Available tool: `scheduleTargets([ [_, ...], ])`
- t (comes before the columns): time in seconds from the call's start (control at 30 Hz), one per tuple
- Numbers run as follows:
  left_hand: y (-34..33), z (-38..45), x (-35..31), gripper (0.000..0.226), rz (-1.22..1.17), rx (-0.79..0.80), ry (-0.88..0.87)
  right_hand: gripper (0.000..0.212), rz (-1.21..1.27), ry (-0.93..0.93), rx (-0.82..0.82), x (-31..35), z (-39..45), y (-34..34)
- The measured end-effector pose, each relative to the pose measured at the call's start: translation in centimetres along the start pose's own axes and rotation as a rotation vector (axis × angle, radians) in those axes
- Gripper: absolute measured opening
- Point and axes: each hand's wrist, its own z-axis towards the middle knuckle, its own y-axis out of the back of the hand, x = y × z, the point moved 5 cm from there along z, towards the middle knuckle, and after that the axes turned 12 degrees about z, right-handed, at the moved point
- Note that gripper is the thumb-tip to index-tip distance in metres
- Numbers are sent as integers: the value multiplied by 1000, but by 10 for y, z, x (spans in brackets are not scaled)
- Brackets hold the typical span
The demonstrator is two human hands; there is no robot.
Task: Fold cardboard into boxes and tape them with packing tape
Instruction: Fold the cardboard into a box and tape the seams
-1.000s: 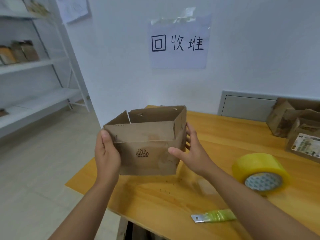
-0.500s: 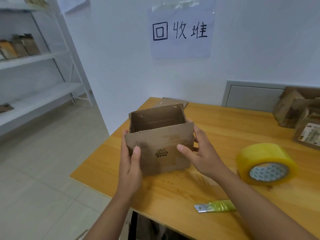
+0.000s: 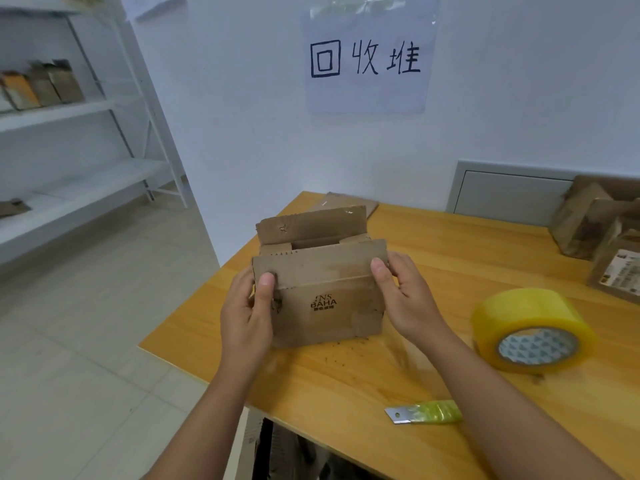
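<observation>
The left hand grips the left side of the cardboard box, which stands on the wooden table near its left edge. The right hand grips its right side, thumb on the near flap. The tape roll lies at the right, the utility blade nearer.

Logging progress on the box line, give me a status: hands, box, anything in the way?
Left hand and right hand: each has a grip on a side of the cardboard box. Side flaps in, near and far flaps up. Tape roll untouched at right. Nothing in the way.
</observation>
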Motion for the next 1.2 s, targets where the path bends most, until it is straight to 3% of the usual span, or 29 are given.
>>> scheduleTargets([
  [0.07,2,4,1,17,-17,-5,74,30,-23,-19,-35,4,6,1],
  [0.17,5,15,2,50,3,44,132,13,-62,-64,-40,11,17,4],
  [0.2,7,20,3,60,36,81,131,18,-64,-106,-24,13,21,5],
  [0.33,12,48,6,93,227,255,63,75,-126,-179,125,27,40,6],
  [0.4,9,56,5,97,239,347,17,87,-116,-168,205,34,49,3],
  [0.5,5,60,5,90,196,406,0,85,-111,-155,260,36,55,0],
  [0.67,8,47,9,37,169,319,0,41,-171,-73,246,25,45,4],
  [0.73,7,40,13,27,126,299,57,31,-154,-77,224,19,38,6],
  [0.9,-4,27,19,35,-23,400,227,31,-34,-247,268,8,21,1],
  [1.03,-9,24,18,33,-75,427,265,34,47,-328,255,4,13,-4],
  [1.2,-6,23,12,25,-70,342,272,39,61,-347,259,4,10,-16],
])
